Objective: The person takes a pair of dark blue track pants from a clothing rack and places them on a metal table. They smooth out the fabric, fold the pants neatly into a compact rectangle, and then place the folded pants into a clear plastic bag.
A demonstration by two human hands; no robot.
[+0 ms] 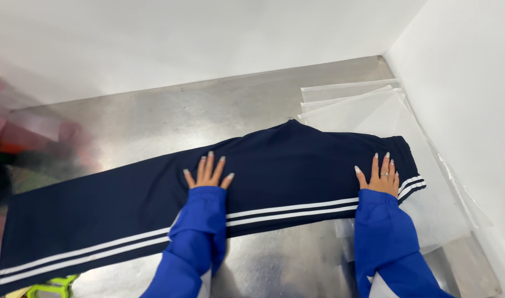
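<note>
Two white stripes run along the near edge of navy track pants (153,204), which lie flat and folded lengthwise across a steel table (169,116), waistband at the right end, legs stretching off to the left. Left hand (207,174) presses palm-down on the middle of the fabric, fingers spread apart and gripping nothing. Right hand (380,175) lies flat on the waistband end, fingers slightly apart, a ring on one of them. Both sleeves are bright blue. Under the waistband end sits a stack of clear plastic bags (368,110), reaching toward the white corner walls. Something green (51,288) shows at the bottom left edge.
</note>
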